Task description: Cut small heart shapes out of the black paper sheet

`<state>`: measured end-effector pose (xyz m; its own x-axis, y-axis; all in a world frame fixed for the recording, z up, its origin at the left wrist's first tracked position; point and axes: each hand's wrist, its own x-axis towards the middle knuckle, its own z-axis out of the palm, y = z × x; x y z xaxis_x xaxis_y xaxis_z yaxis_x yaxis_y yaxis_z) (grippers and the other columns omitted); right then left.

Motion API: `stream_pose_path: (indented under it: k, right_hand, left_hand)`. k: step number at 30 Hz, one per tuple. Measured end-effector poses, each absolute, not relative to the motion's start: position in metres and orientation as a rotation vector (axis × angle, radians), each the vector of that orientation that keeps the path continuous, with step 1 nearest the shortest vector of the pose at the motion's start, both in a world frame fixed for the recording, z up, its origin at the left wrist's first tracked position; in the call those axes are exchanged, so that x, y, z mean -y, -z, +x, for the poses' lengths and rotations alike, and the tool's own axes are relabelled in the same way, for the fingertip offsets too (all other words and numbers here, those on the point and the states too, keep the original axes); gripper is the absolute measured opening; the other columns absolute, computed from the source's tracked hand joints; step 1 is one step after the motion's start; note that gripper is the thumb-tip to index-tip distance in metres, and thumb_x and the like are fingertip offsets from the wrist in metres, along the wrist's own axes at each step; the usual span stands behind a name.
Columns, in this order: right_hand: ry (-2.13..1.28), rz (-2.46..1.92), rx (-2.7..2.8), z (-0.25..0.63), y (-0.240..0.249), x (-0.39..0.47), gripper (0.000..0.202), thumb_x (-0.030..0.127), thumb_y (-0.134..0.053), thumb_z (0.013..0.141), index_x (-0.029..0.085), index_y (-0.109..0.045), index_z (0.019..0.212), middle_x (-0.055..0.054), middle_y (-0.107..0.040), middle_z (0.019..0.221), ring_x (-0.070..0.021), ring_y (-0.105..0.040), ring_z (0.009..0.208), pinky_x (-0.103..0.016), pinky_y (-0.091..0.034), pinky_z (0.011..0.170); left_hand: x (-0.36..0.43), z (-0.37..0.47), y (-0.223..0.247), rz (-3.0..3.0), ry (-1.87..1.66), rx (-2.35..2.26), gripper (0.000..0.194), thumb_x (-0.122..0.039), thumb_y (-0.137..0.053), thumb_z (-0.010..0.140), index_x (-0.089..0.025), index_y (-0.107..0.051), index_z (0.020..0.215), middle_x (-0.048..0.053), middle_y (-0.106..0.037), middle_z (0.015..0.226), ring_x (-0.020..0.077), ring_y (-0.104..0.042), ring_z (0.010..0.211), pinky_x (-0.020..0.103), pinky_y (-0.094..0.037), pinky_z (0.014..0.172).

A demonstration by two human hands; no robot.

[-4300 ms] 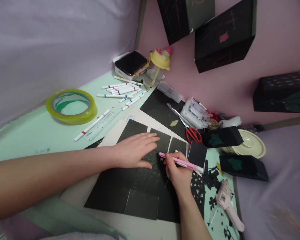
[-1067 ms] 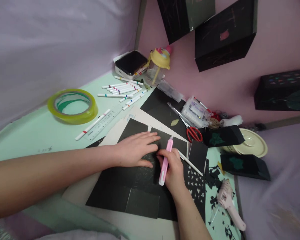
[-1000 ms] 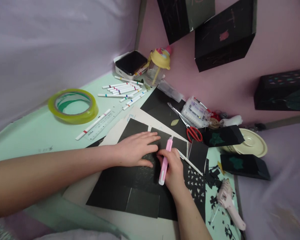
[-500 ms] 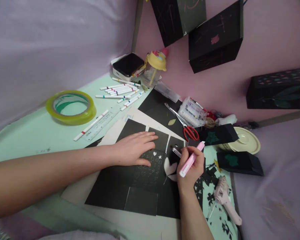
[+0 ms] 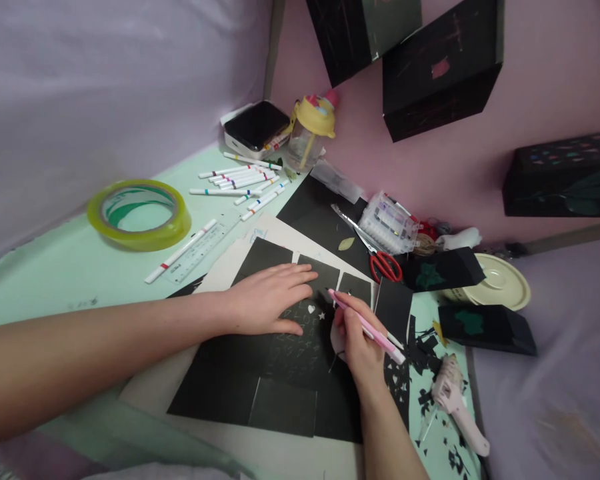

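Observation:
My left hand (image 5: 273,300) lies flat with its fingers spread on a sheet of black paper (image 5: 215,377). The sheet has heart, star and leaf cut-outs and faint drawn marks. In my right hand (image 5: 363,340) is a slim pink pen-shaped tool (image 5: 367,327) with white parts. Its narrow dark tip points up and left, close to the paper's upper part; whether it touches cannot be made out. A second thin white stick (image 5: 395,341) shows beside it, partly hidden by the hand. White paper (image 5: 260,237) lies under the black sheet.
Yellow tape roll (image 5: 140,213), ruler (image 5: 200,250) and several white markers (image 5: 240,177) lie left. Behind are a phone (image 5: 257,125), straw cup (image 5: 310,133) and red-handled scissors (image 5: 385,265). Black scraps and a glue gun (image 5: 457,403) lie right. Black boxes (image 5: 443,73) are on the pink wall.
My right hand has moved slightly left and turned the pink tool, so its tip now points up-left toward the paper. The second white stick's end now shows on the right. My left hand stays put.

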<state>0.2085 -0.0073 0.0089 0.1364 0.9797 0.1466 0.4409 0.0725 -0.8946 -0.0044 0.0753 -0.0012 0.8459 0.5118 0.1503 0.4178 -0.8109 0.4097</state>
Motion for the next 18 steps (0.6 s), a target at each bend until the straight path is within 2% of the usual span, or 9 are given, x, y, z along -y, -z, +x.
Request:
stream_pose_path:
  k: [4, 7, 12, 18]
  right_hand:
    - [-0.853, -1.494, 1.375, 0.2115, -0.0084, 0.0062, 0.008, 0.023, -0.058, 0.085, 0.021, -0.064, 0.089, 0.004, -0.059, 0.062, -0.0119, -0.053, 0.052, -0.023, -0.042, 0.049]
    - [-0.835, -1.507, 1.433, 0.2129, -0.0080, 0.0066, 0.006, 0.021, -0.059, 0.081, 0.020, -0.064, 0.079, 0.003, -0.060, 0.062, -0.0123, -0.052, 0.053, -0.023, -0.041, 0.050]
    - [-0.803, -1.543, 1.510, 0.2117, -0.0108, 0.0071, 0.009, 0.019, -0.057, 0.079, 0.020, -0.063, 0.073, 0.002, -0.060, 0.061, -0.0124, -0.051, 0.052, -0.023, -0.039, 0.050]
    - [-0.837, -1.557, 1.536, 0.2121, -0.0083, 0.0077, 0.007, 0.020, -0.057, 0.080, 0.020, -0.062, 0.075, 0.002, -0.059, 0.060, -0.0122, -0.050, 0.052, -0.023, -0.036, 0.048]
  left_hand:
    - [-0.0753, -0.0043, 0.0033, 2.655, -0.378, -0.697, 0.060, -0.060, -0.064, 0.082, -0.015, -0.054, 0.120, 0.013, -0.037, 0.151, 0.0267, -0.027, 0.143, 0.039, -0.021, 0.117]
    - [-0.0752, -0.0043, 0.0039, 2.654, -0.370, -0.700, 0.059, -0.060, -0.064, 0.082, -0.015, -0.054, 0.119, 0.012, -0.037, 0.151, 0.0268, -0.027, 0.143, 0.039, -0.021, 0.117]
    - [-0.0753, -0.0043, 0.0029, 2.656, -0.361, -0.701, 0.059, -0.060, -0.062, 0.082, -0.015, -0.054, 0.119, 0.012, -0.037, 0.151, 0.0267, -0.027, 0.143, 0.039, -0.021, 0.117]
    - [-0.0753, -0.0044, 0.0027, 2.643, -0.381, -0.692, 0.058, -0.059, -0.064, 0.082, -0.015, -0.054, 0.118, 0.013, -0.037, 0.151, 0.0273, -0.027, 0.143, 0.041, -0.022, 0.117]
